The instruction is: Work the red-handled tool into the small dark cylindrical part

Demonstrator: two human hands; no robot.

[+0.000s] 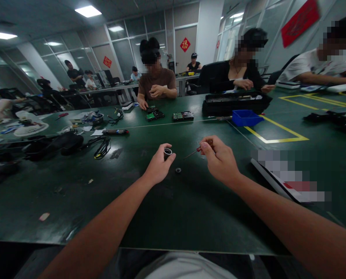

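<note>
My left hand grips a small dark cylinder with a pale ring round its upper end, held just over the green table. Its exact kind does not show. In my right hand is a screwdriver with a reddish handle; the thin shaft points left and down toward the cylinder, its tip apart from it. Between both hands a small round dark part lies on the tabletop. My right fingers hide most of the screwdriver's handle.
Ahead lie circuit-board drives, a blue bin and a black open case. A coiled black cable and a dark pouch are at left. A white-edged flat object lies right. Co-workers sit opposite.
</note>
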